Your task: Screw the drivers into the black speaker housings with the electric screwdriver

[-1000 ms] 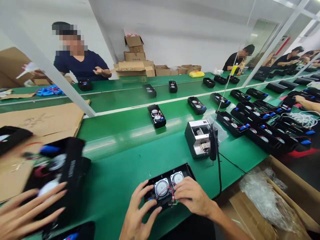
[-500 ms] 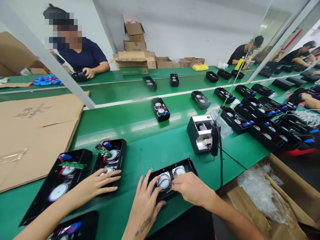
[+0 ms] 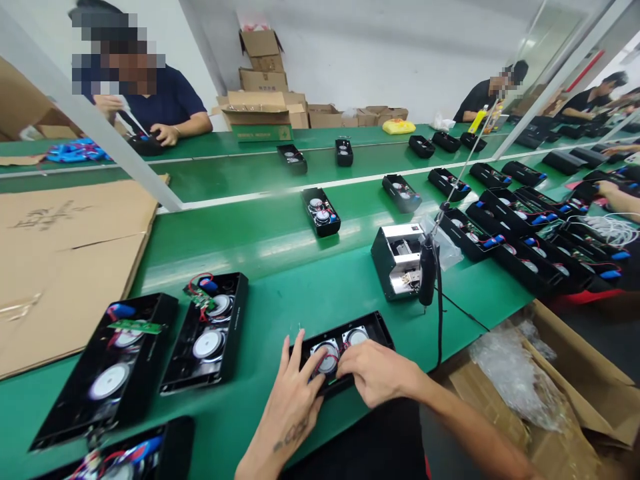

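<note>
Green belt (image 3: 280,293) everywhere, and right at its near edge sits a black speaker case (image 3: 367,331), open side up with two round speakers showing. The person's left hand (image 3: 295,400) lies flat on the case's left end, fingers spread loose, gripping nothing. The right hand (image 3: 373,373) is curled over the front of the case, fingertips pinching down at the red wires by the speakers. Two more open cases (image 3: 207,333) lie just left of it. A screwdriver (image 3: 427,273) hangs behind it, beside a small grey machine (image 3: 395,257).
</note>
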Motion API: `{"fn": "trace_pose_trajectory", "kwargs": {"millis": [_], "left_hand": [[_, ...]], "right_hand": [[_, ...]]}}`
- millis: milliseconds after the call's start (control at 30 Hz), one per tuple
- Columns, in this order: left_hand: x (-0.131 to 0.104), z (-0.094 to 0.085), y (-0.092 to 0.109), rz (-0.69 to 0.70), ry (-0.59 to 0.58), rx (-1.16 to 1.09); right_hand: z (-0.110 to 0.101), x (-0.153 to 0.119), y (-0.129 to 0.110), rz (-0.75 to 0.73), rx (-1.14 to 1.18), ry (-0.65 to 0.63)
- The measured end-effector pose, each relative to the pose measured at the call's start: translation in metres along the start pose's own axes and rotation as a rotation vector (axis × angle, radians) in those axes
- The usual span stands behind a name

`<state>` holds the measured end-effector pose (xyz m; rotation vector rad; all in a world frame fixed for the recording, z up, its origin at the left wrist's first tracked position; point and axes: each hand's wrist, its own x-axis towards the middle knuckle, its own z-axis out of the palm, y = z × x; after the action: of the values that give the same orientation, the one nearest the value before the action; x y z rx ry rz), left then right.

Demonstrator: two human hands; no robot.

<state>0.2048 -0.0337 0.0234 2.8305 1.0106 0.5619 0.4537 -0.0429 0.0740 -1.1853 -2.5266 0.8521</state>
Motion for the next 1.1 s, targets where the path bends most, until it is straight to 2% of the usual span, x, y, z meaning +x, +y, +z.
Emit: {"fn": "trace_pose_trajectory", "kwargs": {"millis": [133, 267, 400, 500, 600, 700, 833, 933, 1100], "left_hand": [[0.007, -0.003, 0.002, 0.034, -0.014, -0.009], [0.010, 0.001, -0.002, 0.073, -0.001, 0.000], [0.012, 0.005, -0.010, 0.082, -0.025, -0.032], [0.020, 0.001, -0.019, 0.052, -0.072, -0.113], [0.039, -0.010, -0.029, -0.025, -0.199, -0.237], [0.063, -0.023, -0.040, -0.128, -0.379, -0.368], [0.083, -0.034, -0.051, -0.177, -0.441, -0.427], [0.086, -0.035, -0.057, -0.195, -0.452, -0.455], [0.089, -0.034, -0.061, -0.196, -0.463, -0.485]], "right_hand": [[0.006, -0.001, -0.007, 0.056, -0.003, 0.042], [0.009, -0.001, -0.011, 0.071, -0.010, 0.030], [0.014, -0.004, -0.012, 0.068, -0.109, 0.033], [0.016, 0.000, -0.014, 0.099, -0.194, 0.041], [0.002, 0.016, -0.013, 0.132, -0.183, -0.028], [-0.026, 0.036, -0.011, 0.186, -0.070, -0.126], [-0.054, 0.051, -0.011, 0.241, 0.001, -0.180], [-0.057, 0.055, -0.012, 0.269, -0.007, -0.191], [-0.043, 0.061, -0.007, 0.226, -0.082, -0.124]]}}
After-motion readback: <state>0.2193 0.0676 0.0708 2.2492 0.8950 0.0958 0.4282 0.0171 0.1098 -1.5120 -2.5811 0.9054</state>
